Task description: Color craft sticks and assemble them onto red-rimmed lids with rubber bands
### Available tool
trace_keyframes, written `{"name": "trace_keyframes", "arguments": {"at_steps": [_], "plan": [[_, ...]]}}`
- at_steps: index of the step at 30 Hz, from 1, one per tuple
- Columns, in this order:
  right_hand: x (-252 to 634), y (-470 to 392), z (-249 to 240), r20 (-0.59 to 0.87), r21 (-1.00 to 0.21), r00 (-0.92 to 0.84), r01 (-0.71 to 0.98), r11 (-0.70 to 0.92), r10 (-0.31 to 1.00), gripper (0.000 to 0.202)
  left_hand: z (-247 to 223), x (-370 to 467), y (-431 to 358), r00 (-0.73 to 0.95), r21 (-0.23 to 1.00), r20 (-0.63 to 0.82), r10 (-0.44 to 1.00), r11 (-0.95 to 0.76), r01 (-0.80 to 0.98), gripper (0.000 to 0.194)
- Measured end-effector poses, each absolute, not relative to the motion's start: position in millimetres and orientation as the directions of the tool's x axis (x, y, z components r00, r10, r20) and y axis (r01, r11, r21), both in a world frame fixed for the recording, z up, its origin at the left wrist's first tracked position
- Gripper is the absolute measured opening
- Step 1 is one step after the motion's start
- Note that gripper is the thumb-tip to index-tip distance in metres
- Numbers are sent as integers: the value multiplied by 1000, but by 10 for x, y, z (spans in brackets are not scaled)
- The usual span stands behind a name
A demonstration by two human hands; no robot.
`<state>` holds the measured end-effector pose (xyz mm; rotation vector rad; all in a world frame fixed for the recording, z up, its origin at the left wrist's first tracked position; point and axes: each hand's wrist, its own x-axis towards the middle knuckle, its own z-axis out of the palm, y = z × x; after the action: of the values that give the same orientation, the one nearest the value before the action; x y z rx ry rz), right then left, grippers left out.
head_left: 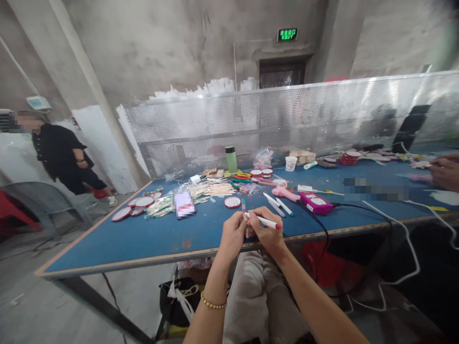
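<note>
Near the front edge of the blue table, my left hand [234,230] is closed on a thin stick [243,205] whose upper part shows green and red. My right hand [266,231] grips a white marker [263,220] with a red end, its other end touching or close to the stick. The two hands are almost together. Just beyond them lies a round white disc with a red rim [233,202]. White and green markers [284,204] rest to the right of the disc. Fingers partly hide the stick's lower part.
A pile of sticks [215,188] and a phone [184,204] lie left. A magenta box [315,202] with cables sits right. A green bottle [231,159] and paper cup [290,163] stand behind. Another person's hand [446,171] is far right; a person [64,153] is at left.
</note>
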<state>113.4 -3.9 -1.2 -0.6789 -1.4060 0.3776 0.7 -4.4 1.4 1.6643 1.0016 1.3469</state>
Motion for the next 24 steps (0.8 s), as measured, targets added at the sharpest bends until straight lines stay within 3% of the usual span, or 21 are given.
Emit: {"name": "trace_keyframes", "arguments": {"at_steps": [24], "plan": [[1139,-20,-49,747,-663,179,125,738,641,16,13,-3,-51,136,902,387,912,-405,149,38]]}}
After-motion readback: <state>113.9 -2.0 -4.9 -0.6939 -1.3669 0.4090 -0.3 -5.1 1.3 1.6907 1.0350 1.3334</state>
